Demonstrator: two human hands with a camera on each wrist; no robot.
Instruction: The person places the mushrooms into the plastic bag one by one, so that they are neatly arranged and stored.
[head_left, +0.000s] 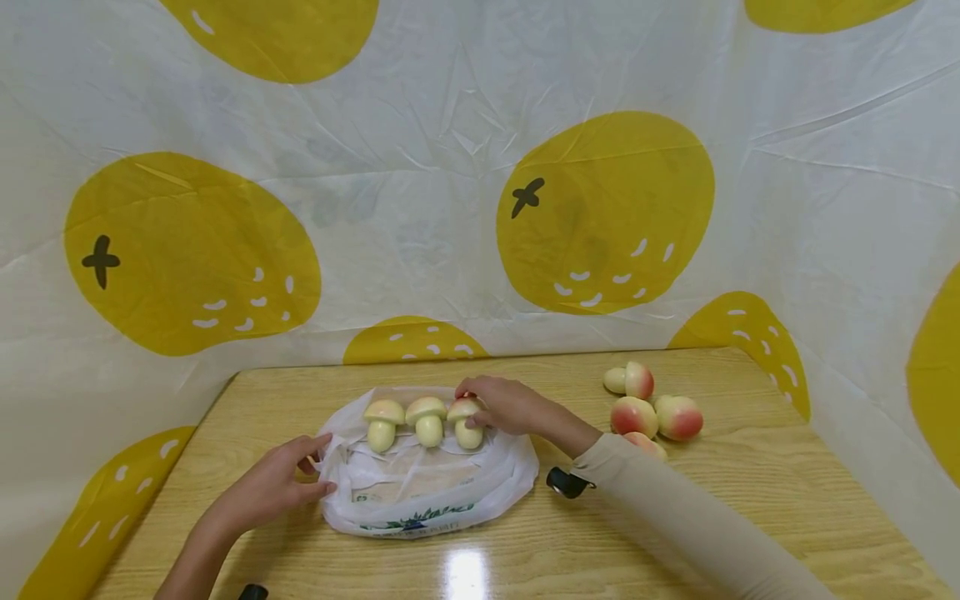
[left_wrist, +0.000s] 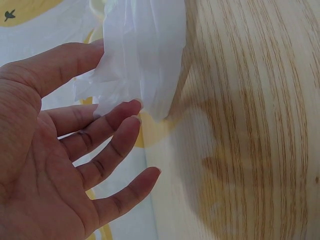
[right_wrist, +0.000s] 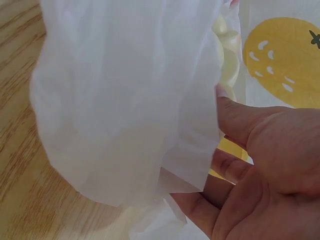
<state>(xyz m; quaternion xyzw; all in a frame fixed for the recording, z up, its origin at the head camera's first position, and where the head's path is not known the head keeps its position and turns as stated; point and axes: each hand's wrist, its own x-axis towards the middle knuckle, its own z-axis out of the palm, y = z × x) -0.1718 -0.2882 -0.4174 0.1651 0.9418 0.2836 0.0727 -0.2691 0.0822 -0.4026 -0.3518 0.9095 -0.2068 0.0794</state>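
Note:
A white plastic bag [head_left: 408, 521] with green print stands with its mouth spread wide. Three toy mushrooms [head_left: 428, 422] with cream stems and pinkish caps form a row along the bag's far inner side. My right hand [head_left: 510, 406] reaches over the far right rim and holds the rightmost mushroom [head_left: 467, 436] by thumb and fingers. The bag's wall hides part of those fingers in the right wrist view. At the bag's left rim is my left hand [head_left: 273, 483], thumb and fingers spread apart and touching the plastic [left_wrist: 142, 55].
Several more toy mushrooms [head_left: 680, 417] lie grouped on the wooden table [head_left: 765, 467], beyond my right forearm. One of them is partly covered by the sleeve [head_left: 660, 500]. A white sheet with yellow fruit shapes [head_left: 420, 242] hangs behind the table's far edge.

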